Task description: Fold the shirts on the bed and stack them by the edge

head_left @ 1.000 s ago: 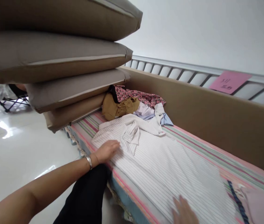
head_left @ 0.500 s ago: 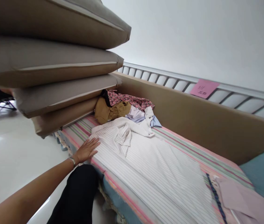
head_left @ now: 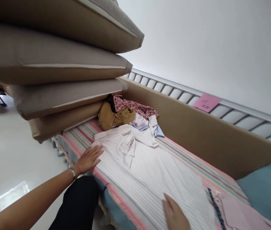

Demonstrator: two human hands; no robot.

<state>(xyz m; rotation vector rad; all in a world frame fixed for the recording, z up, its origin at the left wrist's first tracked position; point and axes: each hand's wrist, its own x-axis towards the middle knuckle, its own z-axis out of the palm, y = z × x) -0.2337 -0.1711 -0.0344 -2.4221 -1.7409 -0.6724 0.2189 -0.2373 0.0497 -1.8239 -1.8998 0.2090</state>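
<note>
A white striped shirt (head_left: 150,166) lies spread over the striped bed sheet (head_left: 221,174), with one sleeve (head_left: 127,147) folded across its upper part. My left hand (head_left: 89,160) rests flat on the shirt's near edge, fingers stretched out, a metal band at the wrist. Over the lower part of the shirt is my right hand (head_left: 175,213), a little blurred and cut off by the bottom of the view. Its thumb and finger look apart, and I see nothing between them.
Stacked thick cushions (head_left: 73,70) overhang the bed at left. Crumpled clothes (head_left: 126,115) lie beside them. A tan board (head_left: 185,131) and a railing with a pink note (head_left: 207,102) line the wall side. Pink clothing (head_left: 241,207) and blue fabric (head_left: 267,187) are at right.
My right hand has come into view from the bottom, over the shirt. My left hand stays flat on the shirt's edge. The view has shifted slightly.
</note>
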